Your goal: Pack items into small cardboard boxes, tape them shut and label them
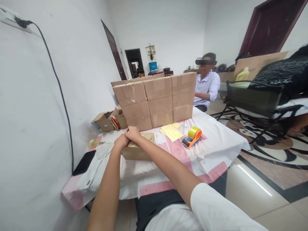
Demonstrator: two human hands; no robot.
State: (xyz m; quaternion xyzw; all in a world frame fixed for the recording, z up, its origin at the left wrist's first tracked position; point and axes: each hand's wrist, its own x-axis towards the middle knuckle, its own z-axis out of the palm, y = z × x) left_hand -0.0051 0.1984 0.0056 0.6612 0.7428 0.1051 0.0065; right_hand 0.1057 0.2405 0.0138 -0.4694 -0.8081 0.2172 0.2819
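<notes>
A small brown cardboard box (138,154) lies on the table in front of me. My left hand (121,141) is at its left end, fingers bent and closed against the upper edge. Right beside it, touching it, my right hand (133,133) is curled over the top left part of the box. The fingertips of both hands are mostly hidden. To the right of the box lie yellow dotted sheets (172,132). Beyond them sits an orange tape dispenser (193,136) with a yellow roll of tape.
Stacked cardboard boxes (160,104) form a wall across the table's far side. An open carton (104,122) stands at the left. A black phone-like slab (84,162) and a perforated white piece (105,150) lie near the wall. A co-worker (209,84) sits behind, right.
</notes>
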